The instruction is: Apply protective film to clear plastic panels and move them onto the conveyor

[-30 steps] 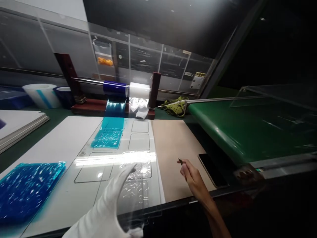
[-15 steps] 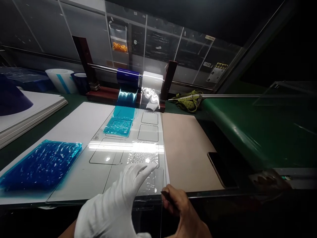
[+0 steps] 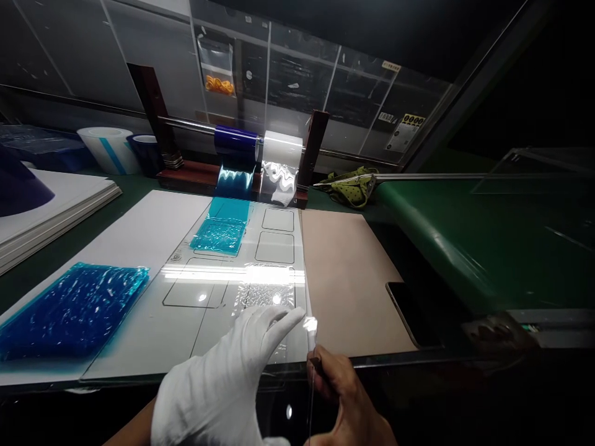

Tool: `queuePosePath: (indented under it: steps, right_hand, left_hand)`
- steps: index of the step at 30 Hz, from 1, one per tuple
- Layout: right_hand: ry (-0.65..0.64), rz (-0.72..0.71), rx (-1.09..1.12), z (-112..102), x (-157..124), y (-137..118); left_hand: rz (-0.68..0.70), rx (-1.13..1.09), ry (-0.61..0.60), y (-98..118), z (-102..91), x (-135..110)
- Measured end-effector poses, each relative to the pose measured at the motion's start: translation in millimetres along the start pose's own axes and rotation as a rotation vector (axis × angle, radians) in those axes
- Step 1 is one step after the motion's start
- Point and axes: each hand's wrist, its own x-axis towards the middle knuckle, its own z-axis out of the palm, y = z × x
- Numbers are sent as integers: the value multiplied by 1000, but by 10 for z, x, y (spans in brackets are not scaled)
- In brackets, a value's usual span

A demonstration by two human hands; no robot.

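My left hand [image 3: 218,378], in a white glove, spans a thin clear pane [image 3: 289,411], its fingers at the pane's far edge and its thumb at the near side. The pane is see-through, so its outline is hard to follow. A bright glint lies by the gloved fingertips. Bare and curled, my right hand [image 3: 348,393] pinches a small dark tool [image 3: 315,362] at the pane's right edge; most of the tool is hidden in the fingers. Beyond the glove, a piece of clear film [image 3: 264,290] lies on a white sheet with drawn rounded rectangles [image 3: 275,248].
A wooden stand [image 3: 188,176] carries a blue film roll [image 3: 236,142] and a clear film roll [image 3: 282,147]. Stacked blue film pieces [image 3: 77,313] lie left. To the right are brown board [image 3: 348,272], a phone [image 3: 413,316] and a green surface [image 3: 502,241]. A patterned pouch [image 3: 351,187] sits behind.
Both hands have shifted slightly right with the pane, which has tilted. A bright reflection now shows near the gloved fingertips. The view has moved a little.
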Motion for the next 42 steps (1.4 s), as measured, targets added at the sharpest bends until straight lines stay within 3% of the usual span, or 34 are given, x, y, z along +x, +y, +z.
queuePosePath:
  steps: [9, 15, 19, 23, 26, 29, 31, 34, 36, 39, 42]
  right_hand:
    - [90, 33, 31, -41, -54, -39]
    - [99, 5, 30, -36, -168, 202]
    - [130, 75, 39, -1, -217, 299]
    - [191, 141, 101, 74, -168, 221]
    - [336, -66, 234, 31, -152, 217]
    - [507, -315, 393, -236, -132, 325]
    - [575, -263, 269, -499, -49, 440]
    - [521, 39, -396, -835, 218, 660]
    - [443, 146, -716, -958, 428, 821]
    - [410, 122, -807, -1016, 635, 991]
    - [452, 65, -842, -953, 635, 955]
  left_hand:
    - [0, 72, -45, 69, 7, 146]
    - [-51, 56, -123, 106, 7, 244]
    - [-45, 77, -119, 76, 49, 279]
    - [-38, 119, -83, 91, 91, 292]
    - [-48, 181, 10, 138, 110, 268]
    - [-76, 311, 125, 163, 111, 230]
    - [-117, 424, 202, 149, 121, 205]
    - [-175, 566, 289, 99, 174, 164]
    - [-217, 662, 350, 64, 221, 138]
    - [-243, 783, 448, 6, 259, 117]
    - [-355, 845, 533, -82, 251, 137]
